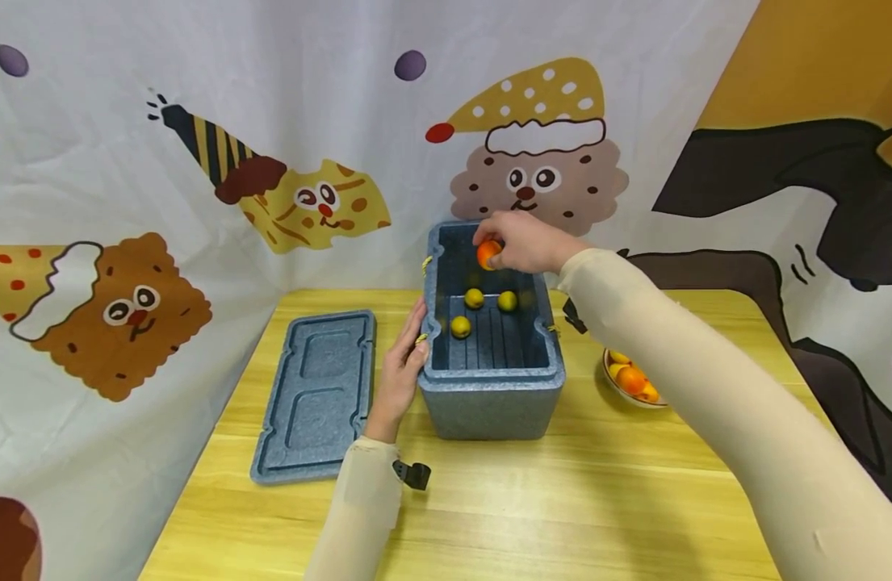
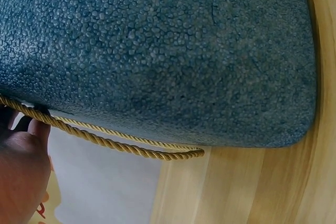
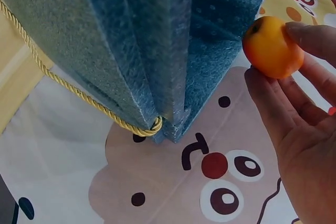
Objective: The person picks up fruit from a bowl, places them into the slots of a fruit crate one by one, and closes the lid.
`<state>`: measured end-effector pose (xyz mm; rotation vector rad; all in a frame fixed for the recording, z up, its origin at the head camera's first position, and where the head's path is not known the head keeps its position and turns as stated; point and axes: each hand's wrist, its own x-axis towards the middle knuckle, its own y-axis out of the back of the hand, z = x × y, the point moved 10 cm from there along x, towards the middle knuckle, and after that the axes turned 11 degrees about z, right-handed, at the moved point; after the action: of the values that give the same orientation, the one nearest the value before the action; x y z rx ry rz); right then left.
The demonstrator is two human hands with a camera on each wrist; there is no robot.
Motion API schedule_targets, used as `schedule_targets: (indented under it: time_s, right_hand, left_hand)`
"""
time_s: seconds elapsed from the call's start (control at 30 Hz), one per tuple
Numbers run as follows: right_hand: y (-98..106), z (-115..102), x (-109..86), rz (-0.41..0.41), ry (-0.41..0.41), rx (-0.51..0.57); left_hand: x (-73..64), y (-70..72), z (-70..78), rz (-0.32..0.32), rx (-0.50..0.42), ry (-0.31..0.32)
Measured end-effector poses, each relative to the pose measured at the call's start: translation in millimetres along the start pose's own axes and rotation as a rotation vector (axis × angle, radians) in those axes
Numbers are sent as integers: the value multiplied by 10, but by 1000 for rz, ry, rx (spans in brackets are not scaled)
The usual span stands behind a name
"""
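Observation:
My right hand pinches a small orange-red fruit between thumb and fingers, above the far part of an open blue-grey foam box. A dark dimple shows on its skin; the exact kind is unclear. Three round yellow fruits lie apart on the ribbed floor of the box. Against the box's left outer wall rests my left hand, fingers extended along it and thumb near the rim. In the left wrist view, part of this hand shows by a gold rope handle; its fingertips are mostly hidden.
To the left, the box's lid lies flat on the wooden table. On the right stands a bowl of orange and yellow fruits, partly covered by my right sleeve. A cartoon-printed cloth hangs close behind the box.

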<state>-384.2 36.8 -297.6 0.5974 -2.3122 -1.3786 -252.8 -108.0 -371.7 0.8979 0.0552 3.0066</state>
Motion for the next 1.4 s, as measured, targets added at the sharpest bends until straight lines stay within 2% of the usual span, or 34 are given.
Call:
schedule_targets:
  time_s: [0.2,0.37,0.53,0.77,0.97,1.17,1.4]
  right_hand:
    - [13,74,-36,11,-10,-7]
    - [75,143,-92,43,-16,4]
    - [118,129,-104,70,13,19]
    - [147,141,-153,78,0,30]
    - [205,146,-243,107,11,48]
    - [312,245,-388,156,-21,116]
    - [527,349,-587,263,-2,217]
  left_hand:
    - [7,-54,9,-7,-23,-20]
    - [28,-104,-9,-31,-18,-7]
    - [49,-51,14,-10,-14,-8]
    - [43,-25,39,-5,-12,-20]
    - [30,-22,22,-2,-1,-2]
    - [19,-11,20,3,3,14]
    - [2,5,5,6,7,25]
